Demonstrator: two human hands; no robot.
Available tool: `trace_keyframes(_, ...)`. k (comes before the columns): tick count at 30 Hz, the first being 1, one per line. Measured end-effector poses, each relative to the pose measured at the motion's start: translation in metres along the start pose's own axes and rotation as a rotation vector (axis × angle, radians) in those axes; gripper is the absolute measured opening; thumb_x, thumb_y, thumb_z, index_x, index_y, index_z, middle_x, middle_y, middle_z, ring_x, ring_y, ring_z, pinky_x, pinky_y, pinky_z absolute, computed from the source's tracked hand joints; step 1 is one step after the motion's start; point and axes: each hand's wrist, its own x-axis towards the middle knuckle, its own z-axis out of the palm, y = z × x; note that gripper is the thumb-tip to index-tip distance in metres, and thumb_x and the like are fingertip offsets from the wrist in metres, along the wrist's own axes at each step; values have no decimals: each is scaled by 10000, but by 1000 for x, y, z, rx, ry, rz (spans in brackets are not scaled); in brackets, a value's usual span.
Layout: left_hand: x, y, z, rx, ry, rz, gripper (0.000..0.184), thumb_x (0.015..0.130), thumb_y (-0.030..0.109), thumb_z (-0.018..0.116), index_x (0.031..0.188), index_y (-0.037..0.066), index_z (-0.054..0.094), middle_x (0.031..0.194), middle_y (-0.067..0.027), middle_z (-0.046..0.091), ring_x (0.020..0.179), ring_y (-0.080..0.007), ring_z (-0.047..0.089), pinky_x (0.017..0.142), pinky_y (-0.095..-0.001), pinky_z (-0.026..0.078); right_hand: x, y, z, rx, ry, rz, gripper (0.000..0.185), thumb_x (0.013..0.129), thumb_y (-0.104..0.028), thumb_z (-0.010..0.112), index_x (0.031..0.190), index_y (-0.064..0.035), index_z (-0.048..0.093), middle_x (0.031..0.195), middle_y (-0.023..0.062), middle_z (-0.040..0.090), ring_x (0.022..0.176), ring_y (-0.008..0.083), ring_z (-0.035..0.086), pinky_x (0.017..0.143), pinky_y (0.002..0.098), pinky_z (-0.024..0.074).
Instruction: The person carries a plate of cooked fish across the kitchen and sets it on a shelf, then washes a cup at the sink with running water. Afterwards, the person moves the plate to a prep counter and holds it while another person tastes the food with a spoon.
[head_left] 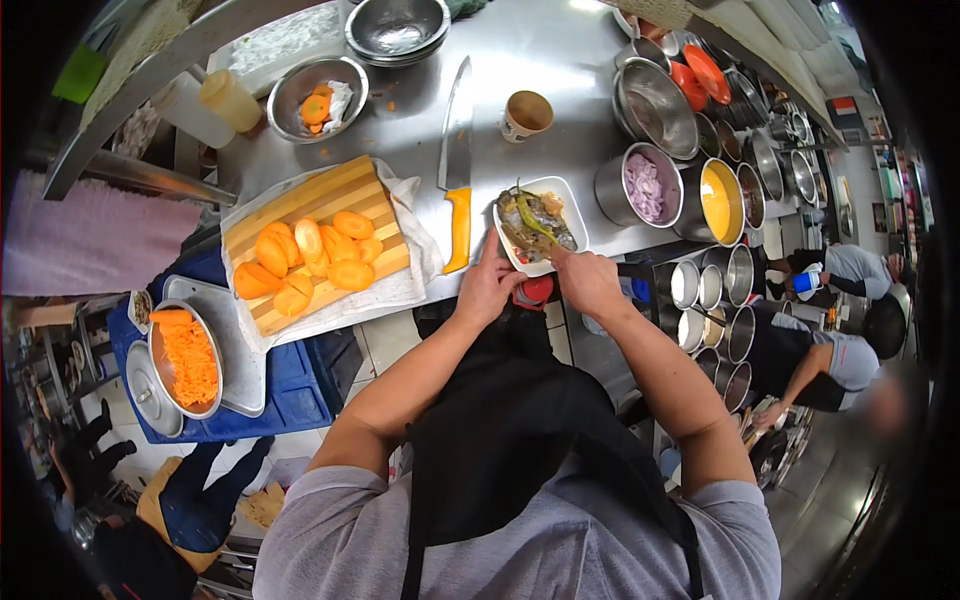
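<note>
The white bowl (575,215), probably light and stiff, suits a rim hold; left hand (484,288) half-open against it, right hand (592,284) curled, its grip unclear.

Bright, cool overhead light fills the scene, throwing a strong white glare across the steel table (420,110) at upper center and small glints on the metal bowls (655,105) at upper right. The wide lens bends straight edges into curves, and the corners fall away into black around a rounded view. The middle is fairly sharp, while the far right and lower left look dimmer and softer, with a blurred patch at lower right.
</note>
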Motion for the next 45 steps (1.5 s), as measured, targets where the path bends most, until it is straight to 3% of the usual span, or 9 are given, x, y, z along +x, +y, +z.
trace_keyframes(11, 1, -6, 2, -62, -17, -21, 952, 888, 18, 708, 1599, 82, 79, 1047, -157, 721, 881, -186, 713, 692, -298, 581, -15, -7, 13, 77, 58, 109, 175, 960, -197, 477, 1021, -53, 557, 746, 232, 691, 738, 431, 693, 672, 567, 525)
trace_keyframes(13, 2, -10, 1, -51, -47, -28, 962, 878, 43, 720, 1597, 83, 83, 1043, -159, 724, 889, -201, 720, 716, -318, 582, -15, -5, 20, 100, 86, 108, 182, 969, -219, 497, 1006, -51, 556, 753, 248, 675, 745, 445, 674, 675, 582, 512)
trace_keyframes(15, -2, 1, -3, 46, -1, 30, 1019, 853, 238, 759, 1588, 79, 71, 984, -137, 752, 873, -289, 739, 762, -403, 576, -13, -2, 25, 71, 81, 101, 184, 973, -228, 499, 1009, -58, 561, 742, 249, 671, 716, 449, 671, 637, 594, 509)
trace_keyframes(17, -1, 3, -5, 18, -36, 48, 1019, 860, 214, 749, 1588, 86, 48, 970, -140, 751, 870, -301, 737, 764, -413, 577, -8, -6, 24, 46, 32, 121, 244, 946, -224, 488, 1101, -62, 586, 795, 253, 698, 767, 442, 694, 695, 574, 538)
trace_keyframes(19, -5, 14, -9, 78, -18, 39, 1007, 851, 174, 761, 1585, 61, 81, 1011, -142, 744, 870, -248, 742, 781, -365, 575, -7, -6, 28, 46, 113, 83, 188, 932, -199, 515, 1055, -76, 587, 760, 254, 685, 738, 443, 685, 673, 579, 527)
trace_keyframes(31, -13, 15, -3, 78, 58, 102, 1062, 842, 223, 785, 1579, 33, 46, 987, -172, 720, 829, -289, 723, 774, -391, 565, -9, 18, 33, 131, 164, -19, 150, 970, -200, 525, 990, -61, 578, 789, 268, 675, 779, 477, 660, 688, 596, 486)
trace_keyframes(36, -15, 17, 0, 124, 135, 89, 958, 912, 306, 716, 1575, 25, 84, 920, -157, 699, 781, -292, 708, 748, -389, 562, -10, 22, 32, 149, 146, -72, 140, 974, -184, 530, 990, -52, 572, 800, 274, 673, 794, 483, 655, 694, 599, 479)
trace_keyframes(45, -15, 16, 6, 192, 213, 115, 887, 937, 296, 680, 1566, 17, 120, 874, -147, 687, 762, -292, 699, 719, -393, 556, -4, 31, 27, 171, 109, -116, 150, 974, -176, 534, 1032, -52, 594, 836, 285, 678, 824, 488, 655, 722, 590, 486)
